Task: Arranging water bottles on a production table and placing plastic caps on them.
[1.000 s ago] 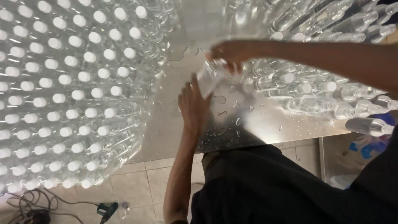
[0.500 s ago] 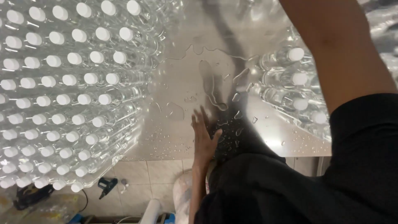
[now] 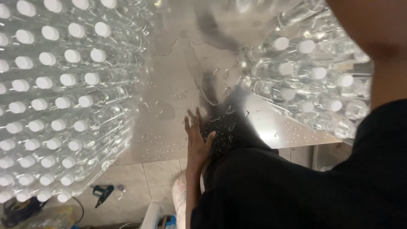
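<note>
Left hand is lying flat, fingers spread wide, holding nothing, on the wet metal table at lower centre. Capped clear bottles are filling the frame's left. Right hand: out of view.

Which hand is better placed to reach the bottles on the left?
Probably the left hand: it rests flat and empty on the wet metal table, beside the capped clear bottles. The right hand is out of view.

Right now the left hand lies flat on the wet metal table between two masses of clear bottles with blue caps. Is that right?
Not quite: the caps are white, not blue. The head view shows the left hand flat on the wet metal table, between the two masses of clear bottles.
</note>
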